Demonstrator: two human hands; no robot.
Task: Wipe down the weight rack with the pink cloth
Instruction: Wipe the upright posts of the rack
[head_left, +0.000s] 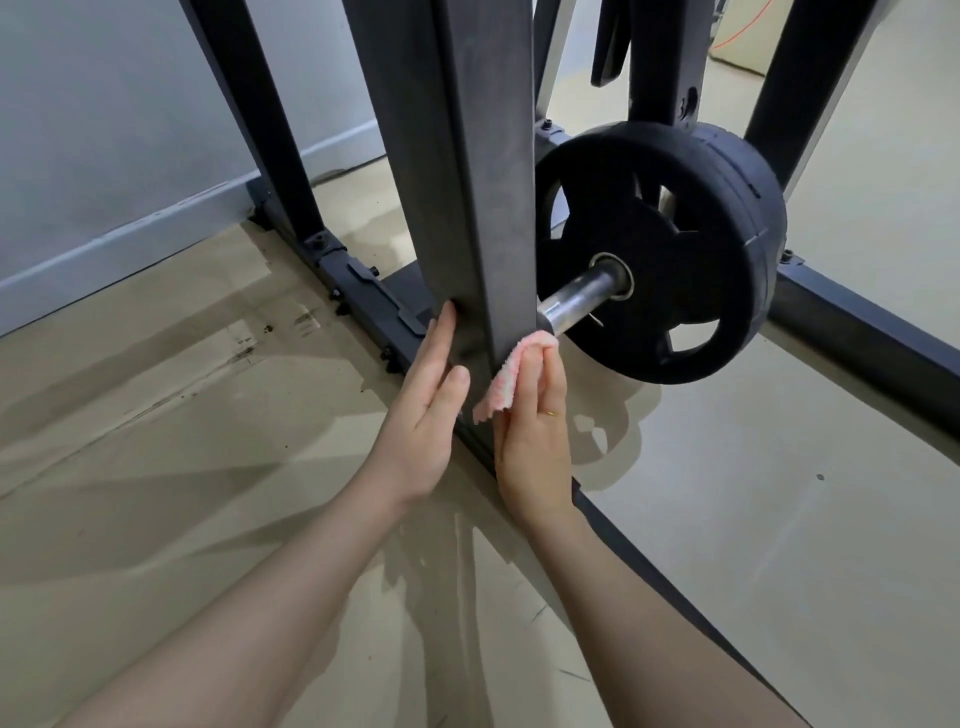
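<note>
Head view: the left hand (426, 410) lies flat, fingers straight, against the weight rack (467, 208) post, likely steadying, while the right hand (535, 431) presses the pink cloth (501, 379) against its lower right edge, fingers curled round it.

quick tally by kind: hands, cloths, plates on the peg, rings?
Hands: 2, left hand flat on the rack post, right hand pressing the cloth to it
Pink cloth: 1
Black weight plates on the steel peg: 2
Gold ring: 1
Total: 6
</note>
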